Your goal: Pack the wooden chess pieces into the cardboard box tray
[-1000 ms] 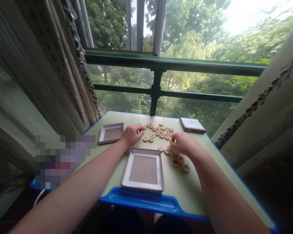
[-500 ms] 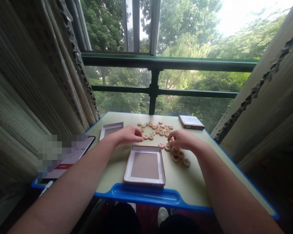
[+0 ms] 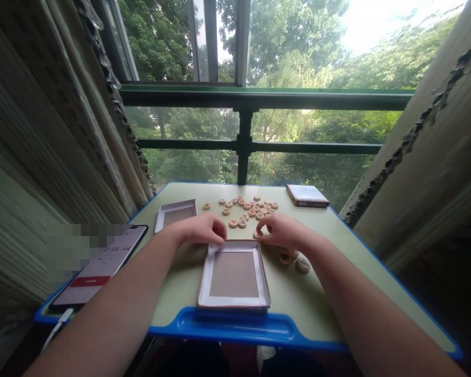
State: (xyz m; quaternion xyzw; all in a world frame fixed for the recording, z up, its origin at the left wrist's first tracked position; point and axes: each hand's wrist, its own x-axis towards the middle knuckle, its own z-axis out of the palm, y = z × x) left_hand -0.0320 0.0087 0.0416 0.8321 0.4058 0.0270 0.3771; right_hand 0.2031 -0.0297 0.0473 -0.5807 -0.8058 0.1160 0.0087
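Observation:
Round wooden Chinese chess pieces (image 3: 252, 213) with red or dark characters lie scattered in the middle of the table. My right hand (image 3: 282, 232) is closed, thumb and finger pinching a Chinese chess piece (image 3: 256, 235) at the table surface. Several more pieces (image 3: 303, 265) lie beneath and beside that hand, partly covered by it. My left hand (image 3: 204, 228) is curled closed at the far left corner of an open shallow box (image 3: 266, 285); anything between its fingertips is hidden. The box's bare inside faces up.
A second shallow box part (image 3: 160, 219) lies behind my left wrist. At the far right rests a flat closed box (image 3: 308, 195). A phone (image 3: 102, 267) with a charging cable (image 3: 57, 330) lies at the left edge. The table (image 3: 298, 314) has a blue rim; a window stands behind.
My left hand has come down toward the open box's far corner. My right hand has moved left onto a Chinese chess piece. One piece now shows alone at the far left of the group.

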